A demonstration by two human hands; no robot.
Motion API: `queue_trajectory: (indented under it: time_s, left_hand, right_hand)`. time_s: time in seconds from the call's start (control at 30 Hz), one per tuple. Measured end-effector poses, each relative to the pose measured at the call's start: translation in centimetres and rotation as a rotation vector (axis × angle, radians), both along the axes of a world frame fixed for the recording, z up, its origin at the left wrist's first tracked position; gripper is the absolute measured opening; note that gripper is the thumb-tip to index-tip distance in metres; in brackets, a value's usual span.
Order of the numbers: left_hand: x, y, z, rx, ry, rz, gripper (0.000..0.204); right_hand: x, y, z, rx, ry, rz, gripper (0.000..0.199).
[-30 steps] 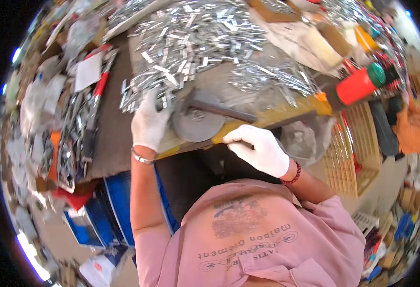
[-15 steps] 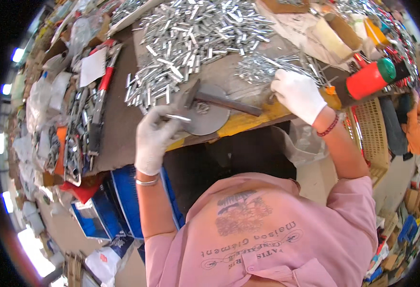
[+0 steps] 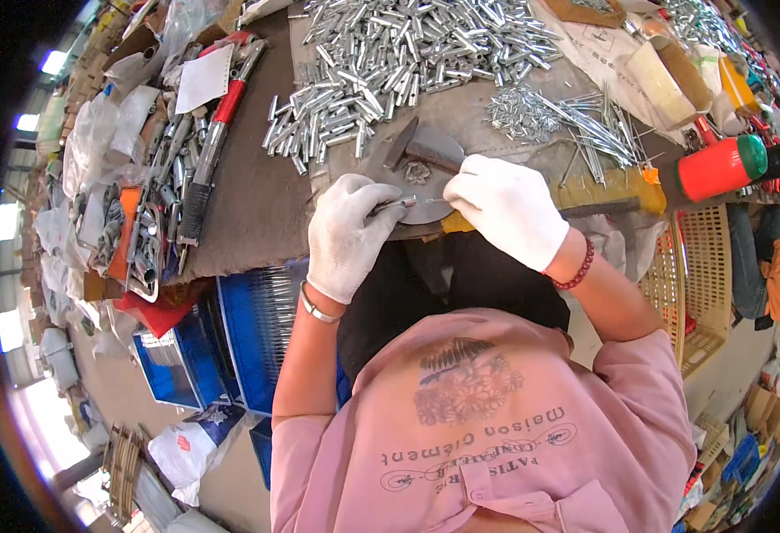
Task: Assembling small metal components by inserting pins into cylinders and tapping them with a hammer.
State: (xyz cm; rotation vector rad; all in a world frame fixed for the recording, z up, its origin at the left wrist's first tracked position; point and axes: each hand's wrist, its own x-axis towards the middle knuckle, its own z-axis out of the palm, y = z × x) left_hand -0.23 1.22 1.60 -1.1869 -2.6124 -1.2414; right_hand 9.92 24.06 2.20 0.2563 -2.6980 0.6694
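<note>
My left hand (image 3: 347,235), in a white glove, pinches a short silver metal tube (image 3: 399,203) whose end points to the right. Facing it, my gloved right hand (image 3: 510,211) is closed with a thin metal pin (image 3: 433,202) poking from the fingertips toward the tube. A small gap shows between pin and tube. Both hands are over the near edge of a round grey metal disc (image 3: 428,213). Lying on that disc, just beyond my hands, is a hammer (image 3: 435,149); my right hand hides part of its handle.
A large heap of silver tubes (image 3: 417,62) covers the far bench. Right of it lie small pins (image 3: 521,114) and longer thin rods (image 3: 599,133). A red and green canister (image 3: 714,171) is at the right, tools (image 3: 217,124) at the left, blue crates (image 3: 261,329) below.
My right hand has left the small pins and come leftward, now with a pin showing. My left hand has turned its tube toward it, and the two hands are close together.
</note>
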Motion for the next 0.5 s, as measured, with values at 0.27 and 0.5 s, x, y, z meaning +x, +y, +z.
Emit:
queue_trajectory:
  time_s: [0.27, 0.5]
  left_hand:
    - [0.76, -0.11, -0.08, -0.007, -0.01, 0.006, 0.014]
    - [0.68, -0.4, -0.44, 0.005, -0.04, -0.024, 0.013]
  right_hand:
    - [-0.52, -0.82, -0.83, 0.056, -0.024, 0.013, 0.001]
    - [-0.57, -0.77, -0.85, 0.068, -0.046, 0.066, 0.003]
